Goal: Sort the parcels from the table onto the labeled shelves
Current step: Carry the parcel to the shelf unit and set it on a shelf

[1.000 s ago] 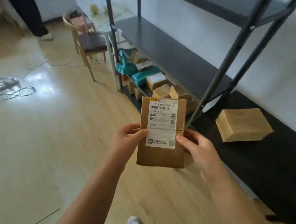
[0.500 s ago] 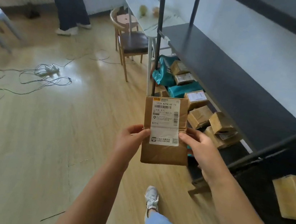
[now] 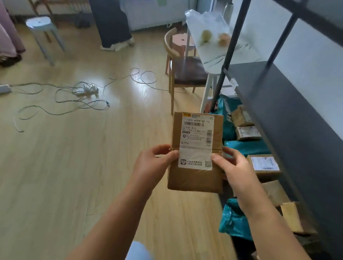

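A brown cardboard parcel [image 3: 196,155] is held upright by both edges, left hand [image 3: 152,166] and right hand [image 3: 234,173] fingers curled closed around it, thumbs pressed on its white label [image 3: 196,140].

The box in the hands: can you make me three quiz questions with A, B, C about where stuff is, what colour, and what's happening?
1. Where do the other parcels lie?
A. On the chair
B. Low under the grey shelf
C. On the stool

2. What colour are the soft bags among them?
A. Teal
B. Red
C. Yellow

3. How is the brown box held?
A. One hand only
B. Lying on the floor
C. Both hands, label up

Answers:
B, they sit beneath the shelf.
A, teal bag.
C, left hand and right hand grip the brown box.
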A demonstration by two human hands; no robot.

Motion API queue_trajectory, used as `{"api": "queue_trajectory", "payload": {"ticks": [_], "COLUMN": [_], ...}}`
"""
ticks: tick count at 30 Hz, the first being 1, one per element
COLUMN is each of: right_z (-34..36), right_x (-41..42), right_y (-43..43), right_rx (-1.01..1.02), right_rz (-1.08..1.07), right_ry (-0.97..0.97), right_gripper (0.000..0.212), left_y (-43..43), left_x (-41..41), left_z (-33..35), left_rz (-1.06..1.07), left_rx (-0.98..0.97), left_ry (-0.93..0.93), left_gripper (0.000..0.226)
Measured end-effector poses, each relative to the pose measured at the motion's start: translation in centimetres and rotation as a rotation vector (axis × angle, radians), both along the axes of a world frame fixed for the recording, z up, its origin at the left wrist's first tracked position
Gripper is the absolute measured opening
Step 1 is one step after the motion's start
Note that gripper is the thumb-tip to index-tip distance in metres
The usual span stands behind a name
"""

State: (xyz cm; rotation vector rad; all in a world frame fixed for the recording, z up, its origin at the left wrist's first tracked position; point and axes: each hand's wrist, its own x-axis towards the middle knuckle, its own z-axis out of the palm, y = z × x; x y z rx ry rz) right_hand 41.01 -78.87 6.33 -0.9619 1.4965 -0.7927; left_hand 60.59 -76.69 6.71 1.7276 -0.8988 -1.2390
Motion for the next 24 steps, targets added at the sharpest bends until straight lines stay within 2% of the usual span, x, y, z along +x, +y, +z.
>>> {"api": "queue_trajectory", "payload": {"ticks": [7, 13, 17, 24], "right_z": [-0.3, 0.6, 2.7, 6.9], "right_x": [6.1, 11.1, 12.6, 11.0], "right_y": [-10.4, -17.8, -21.1, -26.9], "right_rx": [-0.026, -0.053, -0.1, -0.26], "right_rz": [-0.043, -0.229, -0.374, -0.542], "right_ry": [0.037, 0.126, 0.15, 0.172], "right_gripper": [0.051, 0.057, 0.052, 0.046], "left_y": [-11.5, -22.7, -29.2, -37.8], "left_x": [6.2, 11.3, 11.6, 8.9], "left_z": [-0.6, 0.5, 2.7, 6.1], "left_rz": [-0.063, -0.216, -0.373, -0.519], "left_rx": [-0.01, -0.037, -0.078, -0.183], "left_ry": [0.0, 0.0, 0.0, 0.063], "left_gripper": [0.036, 0.031, 0.027, 0.028]}}
